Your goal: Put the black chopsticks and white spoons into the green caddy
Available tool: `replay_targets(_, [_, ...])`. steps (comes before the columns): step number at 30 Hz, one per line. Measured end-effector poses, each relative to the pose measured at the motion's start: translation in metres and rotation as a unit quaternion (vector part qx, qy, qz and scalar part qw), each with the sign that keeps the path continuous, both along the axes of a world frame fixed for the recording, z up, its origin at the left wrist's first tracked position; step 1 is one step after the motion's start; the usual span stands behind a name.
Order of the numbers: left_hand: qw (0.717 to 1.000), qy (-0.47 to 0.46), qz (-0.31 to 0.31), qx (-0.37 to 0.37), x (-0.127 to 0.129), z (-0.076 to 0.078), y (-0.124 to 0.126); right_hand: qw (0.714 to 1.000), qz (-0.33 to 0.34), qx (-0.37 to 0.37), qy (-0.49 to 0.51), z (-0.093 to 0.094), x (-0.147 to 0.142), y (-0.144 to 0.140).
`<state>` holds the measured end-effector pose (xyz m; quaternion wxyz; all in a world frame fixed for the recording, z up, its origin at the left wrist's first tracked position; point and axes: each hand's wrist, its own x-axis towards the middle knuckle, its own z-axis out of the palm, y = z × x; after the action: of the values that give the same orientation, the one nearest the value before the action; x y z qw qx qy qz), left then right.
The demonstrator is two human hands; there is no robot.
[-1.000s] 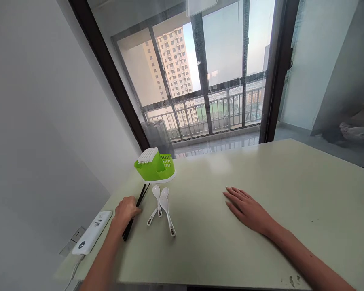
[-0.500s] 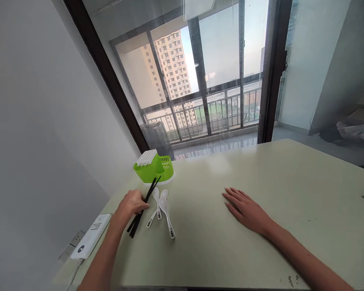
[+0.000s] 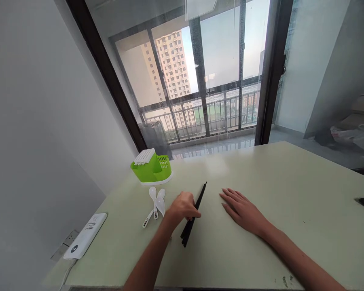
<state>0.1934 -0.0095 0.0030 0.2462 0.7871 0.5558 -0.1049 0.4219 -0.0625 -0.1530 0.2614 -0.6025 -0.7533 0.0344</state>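
1. Left hand (image 3: 184, 208) grips black chopsticks (image 3: 194, 213) mid-desk (image 3: 261, 250), tips slanting away.
2. Right hand (image 3: 242, 209) lies flat, fingers spread, holding nothing.
3. White spoons (image 3: 155, 201) lie before green holder (image 3: 151, 167).

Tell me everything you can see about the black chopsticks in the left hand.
The chopsticks are a bundle of long, thin black sticks, smooth and plain; how many cannot be told. The left hand grips them near the middle, fingers wrapped round. They slant from a near end low by the table, close to the person, up to tips pointing away towards the window. They lie between the white spoons and the right hand, touching neither.
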Motion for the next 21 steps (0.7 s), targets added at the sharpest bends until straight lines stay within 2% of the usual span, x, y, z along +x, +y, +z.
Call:
replay_targets(4, [1.000,0.013,0.000,0.004,0.016,-0.006,-0.001,1.000,-0.001,0.004,0.001,0.000,0.000,0.000])
replay_targets(15, [0.988,0.109,-0.006,0.111,0.034,-0.016,-0.007,1.000,0.003,0.010,0.007,-0.002,0.001,0.001])
replay_targets(21, [0.983,0.145,-0.018,0.112,0.047,-0.021,-0.010,1.000,0.001,0.009,0.011,0.001,0.000,-0.002])
